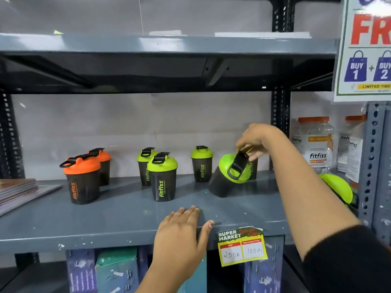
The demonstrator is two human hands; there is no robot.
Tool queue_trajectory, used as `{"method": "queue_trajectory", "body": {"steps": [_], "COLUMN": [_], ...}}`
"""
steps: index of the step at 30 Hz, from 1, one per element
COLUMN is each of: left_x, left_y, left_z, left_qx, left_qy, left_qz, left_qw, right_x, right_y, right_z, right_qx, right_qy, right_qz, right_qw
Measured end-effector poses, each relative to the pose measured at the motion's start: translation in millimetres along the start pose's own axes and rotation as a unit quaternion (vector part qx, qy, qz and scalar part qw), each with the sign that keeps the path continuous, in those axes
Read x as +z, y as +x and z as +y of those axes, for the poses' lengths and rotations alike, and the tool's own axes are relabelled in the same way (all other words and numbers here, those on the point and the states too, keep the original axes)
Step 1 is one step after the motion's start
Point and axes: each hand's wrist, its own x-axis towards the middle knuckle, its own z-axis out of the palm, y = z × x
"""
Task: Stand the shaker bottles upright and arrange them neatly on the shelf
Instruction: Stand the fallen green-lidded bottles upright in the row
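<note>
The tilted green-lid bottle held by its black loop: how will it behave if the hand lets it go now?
The tilted bottle rests on one bottom edge, so it would probably drop upright or topple. Its round body may then roll on the smooth shelf. The right hand lifts it with fingertips only, so it seems light.

A stack of flat brownish books or boards [18, 190] lies at the left end of the grey metal rack's middle level, while clear plastic jars with orange lids and "fitfizz" labels [313, 142] stand at the far right, behind a perforated grey upright post [372, 157]. A white promotional poster with red lettering and blue "BUY 1 + BUY 2" bag symbols [366, 49] hangs at the upper right. A yellow "SUPER MARKET" price tag handwritten "200" and "100" [242, 246] is fixed to the near front edge, above purple and teal cardboard boxes [101, 269] on the level below.
</note>
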Motion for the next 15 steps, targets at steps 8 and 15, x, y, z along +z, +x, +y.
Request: {"method": "queue_trajectory", "body": {"steps": [8, 15], "left_x": [-1, -5], "left_y": [-5, 4], "left_z": [5, -2], "left_qx": [0.002, 0.007], "left_qy": [-0.02, -0.013], "left_qz": [-0.04, -0.027], "left_qw": [0.999, 1.0], "right_x": [69, 73], "right_y": [14, -10], "right_z": [-9, 16], "right_qx": [-0.056, -0.058], "right_qy": [-0.219, -0.171], "right_qz": [-0.056, -0.141], "right_qw": [0.972, 0.973]}}
